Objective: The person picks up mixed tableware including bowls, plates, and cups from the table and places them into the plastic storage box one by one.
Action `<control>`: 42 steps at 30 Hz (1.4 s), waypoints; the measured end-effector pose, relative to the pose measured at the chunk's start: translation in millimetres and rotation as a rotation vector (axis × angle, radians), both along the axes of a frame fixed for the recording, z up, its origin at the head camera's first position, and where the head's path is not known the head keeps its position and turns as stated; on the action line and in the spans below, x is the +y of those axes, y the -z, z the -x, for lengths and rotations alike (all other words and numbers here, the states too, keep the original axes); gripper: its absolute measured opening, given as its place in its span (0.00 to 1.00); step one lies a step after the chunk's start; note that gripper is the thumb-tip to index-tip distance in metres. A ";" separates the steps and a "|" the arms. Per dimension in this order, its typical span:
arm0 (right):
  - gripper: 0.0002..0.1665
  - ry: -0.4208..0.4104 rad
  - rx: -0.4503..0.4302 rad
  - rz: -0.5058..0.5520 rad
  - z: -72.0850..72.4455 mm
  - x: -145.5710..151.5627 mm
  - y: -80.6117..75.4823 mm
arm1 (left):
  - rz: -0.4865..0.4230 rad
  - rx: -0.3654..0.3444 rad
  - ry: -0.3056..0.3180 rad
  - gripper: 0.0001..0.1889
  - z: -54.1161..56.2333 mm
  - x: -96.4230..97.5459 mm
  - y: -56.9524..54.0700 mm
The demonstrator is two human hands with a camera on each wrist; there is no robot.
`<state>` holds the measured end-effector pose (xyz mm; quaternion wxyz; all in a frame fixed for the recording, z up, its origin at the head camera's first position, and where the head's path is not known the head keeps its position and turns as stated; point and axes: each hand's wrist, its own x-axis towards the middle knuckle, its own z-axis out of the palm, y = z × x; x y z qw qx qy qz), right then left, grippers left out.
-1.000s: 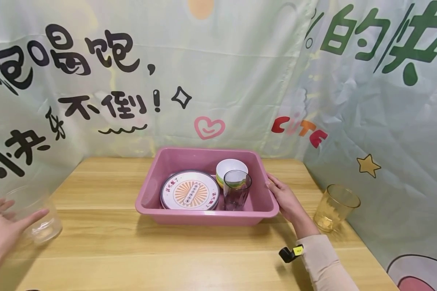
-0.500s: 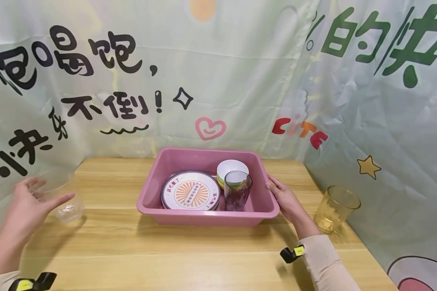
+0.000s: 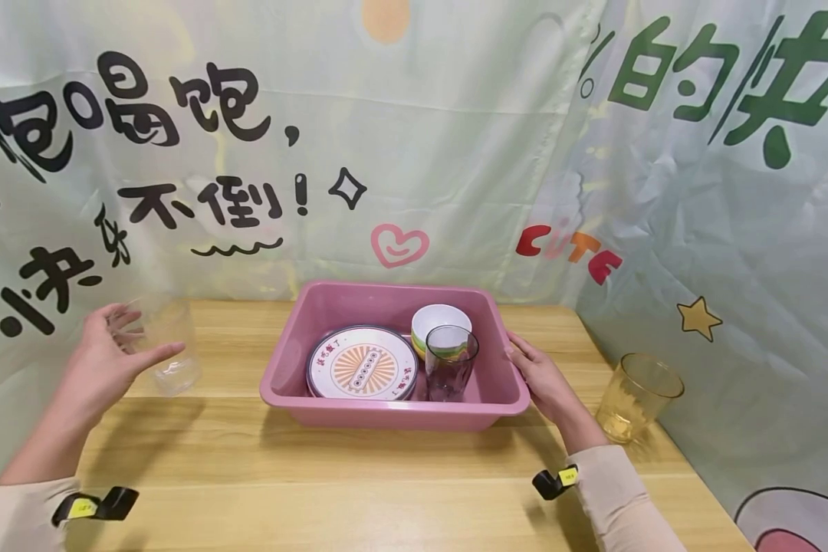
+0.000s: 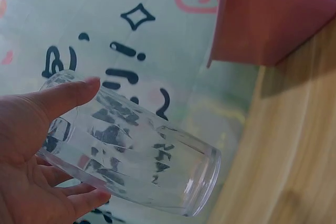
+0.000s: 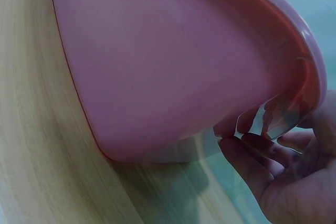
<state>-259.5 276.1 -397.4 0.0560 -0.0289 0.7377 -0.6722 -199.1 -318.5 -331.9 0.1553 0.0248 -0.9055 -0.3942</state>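
A clear drinking glass [image 3: 174, 341] is in my left hand [image 3: 103, 364], off the table at the left in the head view. The left wrist view shows the thumb on one side of the glass [image 4: 152, 153] and the fingers on the other, near its mouth. My right hand [image 3: 541, 376] grips the right rim of a pink plastic basin [image 3: 393, 415]; in the right wrist view its fingers are at the outer wall, under the lip. In the basin are a round white plate [image 3: 362, 363] with a printed sunburst, a white bowl [image 3: 441, 316] and a dark tinted glass [image 3: 448, 376].
An amber glass [image 3: 638, 399] stands on the wooden table [image 3: 359, 491] to the right of my right forearm, near the table's right edge. Printed cloth [image 3: 455, 153] hangs behind the table and along both sides.
My left hand has moved right and away from me, carrying the clear glass from the left edge toward the basin, now higher over the table. The right hand stays on the basin's rim.
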 end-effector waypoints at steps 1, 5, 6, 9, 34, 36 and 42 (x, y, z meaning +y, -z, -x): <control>0.33 0.001 -0.002 -0.002 0.1 -0.1 -0.1 | -0.003 0.003 0.008 0.60 1.5 3.0 -2.0; 0.33 0.001 -0.002 -0.011 0.1 -0.2 -0.8 | -0.029 0.010 0.040 0.60 6.6 15.3 -10.8; 0.33 0.004 -0.002 -0.012 0.1 -0.3 -1.0 | -0.032 0.012 0.046 0.60 7.8 18.2 -12.9; 0.33 0.006 -0.007 -0.014 0.2 -0.1 -1.0 | -0.048 0.016 0.061 0.61 11.0 26.3 -18.2; 0.34 0.006 -0.009 -0.110 0.3 3.3 -2.6 | -0.159 0.071 0.234 0.59 30.1 93.9 -59.0; 0.34 0.008 -0.010 -0.120 0.2 3.3 -3.1 | -0.166 0.072 0.251 0.59 31.9 100.9 -62.0; 0.34 0.017 -0.011 -0.144 1.8 3.7 -3.2 | -0.204 0.063 0.295 0.58 38.9 121.3 -67.8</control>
